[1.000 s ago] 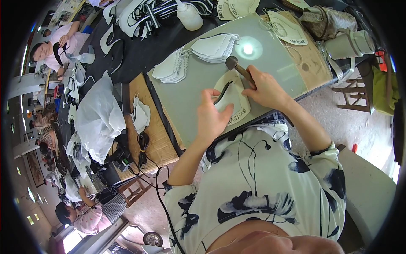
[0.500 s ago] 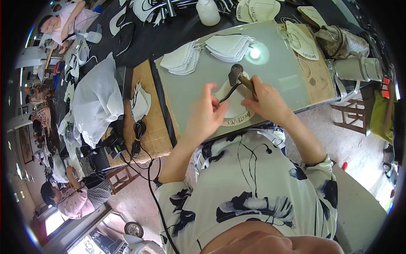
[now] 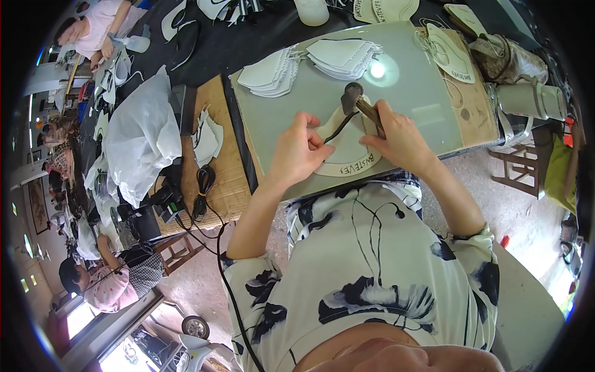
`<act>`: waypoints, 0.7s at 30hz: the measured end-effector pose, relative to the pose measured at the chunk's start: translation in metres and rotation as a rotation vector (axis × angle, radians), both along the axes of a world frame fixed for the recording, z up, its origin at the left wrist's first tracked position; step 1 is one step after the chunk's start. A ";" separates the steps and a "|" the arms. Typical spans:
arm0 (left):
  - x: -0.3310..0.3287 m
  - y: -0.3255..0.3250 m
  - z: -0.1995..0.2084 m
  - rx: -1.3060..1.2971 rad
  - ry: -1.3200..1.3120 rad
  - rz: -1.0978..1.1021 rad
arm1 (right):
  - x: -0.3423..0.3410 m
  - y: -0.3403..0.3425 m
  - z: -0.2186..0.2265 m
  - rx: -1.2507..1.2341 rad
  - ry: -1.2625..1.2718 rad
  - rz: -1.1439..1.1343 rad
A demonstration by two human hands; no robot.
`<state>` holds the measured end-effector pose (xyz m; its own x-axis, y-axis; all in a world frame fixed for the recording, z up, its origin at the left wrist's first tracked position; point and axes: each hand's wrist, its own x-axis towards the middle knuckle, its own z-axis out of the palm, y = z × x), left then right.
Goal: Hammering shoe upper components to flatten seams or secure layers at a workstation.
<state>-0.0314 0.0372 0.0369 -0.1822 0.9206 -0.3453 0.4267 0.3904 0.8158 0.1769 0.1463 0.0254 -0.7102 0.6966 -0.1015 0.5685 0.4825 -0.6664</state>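
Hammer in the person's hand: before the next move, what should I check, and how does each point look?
Hammer held by right hand: ok, gripped.
Left hand away from hammer head: ok, apart.
Dark strip pinched by left hand: cannot tell; its near end is at the fingers.
Strip's far end in sight: not ok; it disappears at the hammer head.
Lettered template on grey-green board: ok.

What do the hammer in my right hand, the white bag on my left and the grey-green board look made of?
Hammer: dull, dark head, probably metal; brownish handle, likely wood by its colour.
White bag: apparently thin plastic film, judging by its crinkles and soft sheen.
Grey-green board: smooth and glossy, mirroring a light; glass or plastic, I can't tell.
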 end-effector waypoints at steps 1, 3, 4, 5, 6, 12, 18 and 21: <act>-0.001 0.002 0.002 -0.001 -0.001 0.000 | 0.000 0.000 0.000 0.010 0.008 0.006; -0.003 0.005 0.007 -0.050 0.032 -0.065 | 0.000 0.000 0.000 0.002 0.003 0.005; -0.003 0.006 0.007 -0.051 0.032 -0.066 | 0.000 0.000 0.000 -0.004 0.000 0.004; -0.004 0.008 0.008 -0.049 0.041 -0.086 | 0.000 0.000 0.001 -0.005 -0.001 0.000; -0.003 0.010 0.008 -0.046 0.050 -0.107 | 0.000 0.001 0.001 -0.007 -0.002 0.002; 0.013 0.017 0.015 -0.068 0.070 -0.134 | 0.000 0.001 0.002 -0.032 -0.016 -0.001; 0.018 0.013 -0.002 0.053 0.117 -0.063 | 0.017 0.006 0.009 -0.118 0.008 0.047; 0.017 0.015 0.003 0.144 -0.278 0.088 | 0.020 0.006 0.007 -0.090 0.022 0.044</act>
<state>-0.0143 0.0519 0.0400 -0.1802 0.9485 -0.2606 0.1491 0.2882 0.9459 0.1974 0.1521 0.0321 -0.7424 0.6538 -0.1459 0.5327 0.4440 -0.7205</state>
